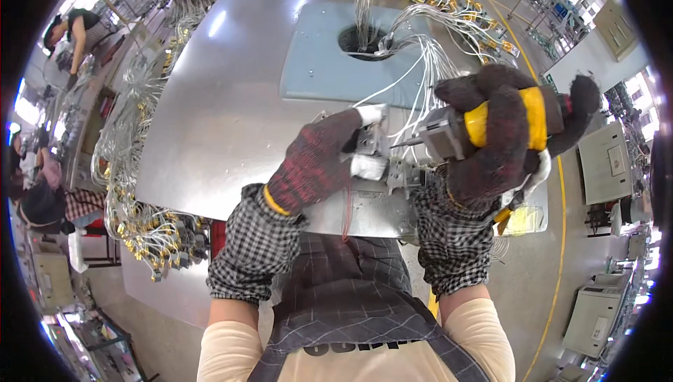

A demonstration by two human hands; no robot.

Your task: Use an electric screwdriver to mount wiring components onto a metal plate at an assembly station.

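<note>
Left hand has a small metal part pinched, right hand is wrapped round a yellow-banded power tool, bit pointing left, white wires farther back.

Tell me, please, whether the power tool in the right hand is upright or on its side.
On its side: the power tool lies crosswise in the right hand, its bit pointing toward the left hand.

Rough knitted cloth covers my left hand, pinching a small part of dull metal, and my right hand, round a tool with smooth yellow bands. Centre-left, the tabletop is glossy metal.
</note>
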